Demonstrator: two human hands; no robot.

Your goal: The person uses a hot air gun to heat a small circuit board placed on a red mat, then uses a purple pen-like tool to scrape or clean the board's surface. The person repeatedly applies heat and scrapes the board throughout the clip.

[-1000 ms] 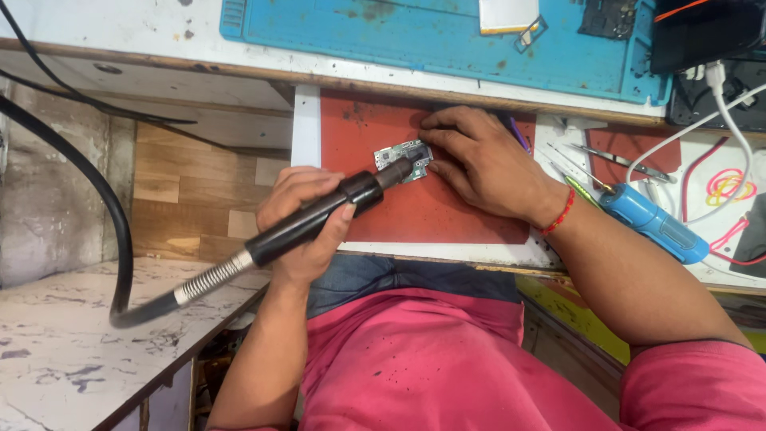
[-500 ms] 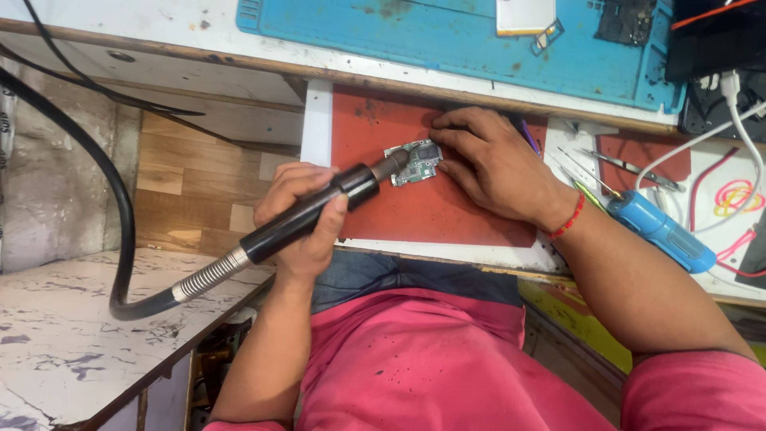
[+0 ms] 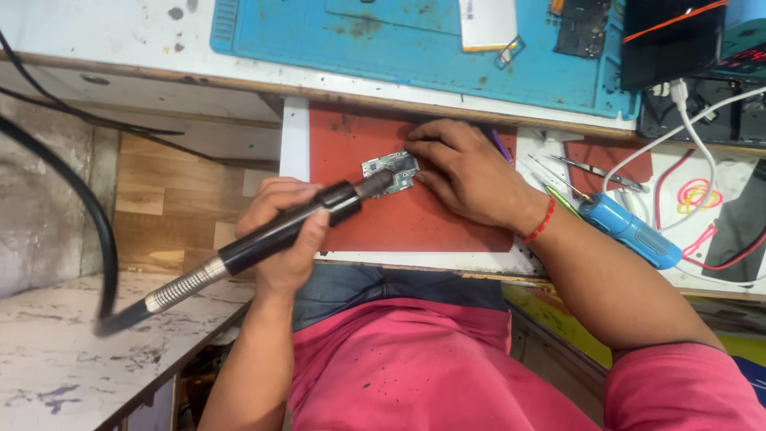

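Little has moved: left hand [image 3: 281, 231] stays wrapped around the black tool [image 3: 275, 233], tip at the circuit board [image 3: 391, 172]; right hand [image 3: 467, 172] fingers press it onto the red mat [image 3: 431, 219].

A small green circuit board [image 3: 390, 172] lies flat near the red mat's [image 3: 447, 223] upper edge, a black hot-air wand's [image 3: 279, 231] nozzle slanting over it.

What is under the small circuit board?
The circuit board lies on a red mat. Its right edge is hidden under the right hand; the left hand points a black tool at it.
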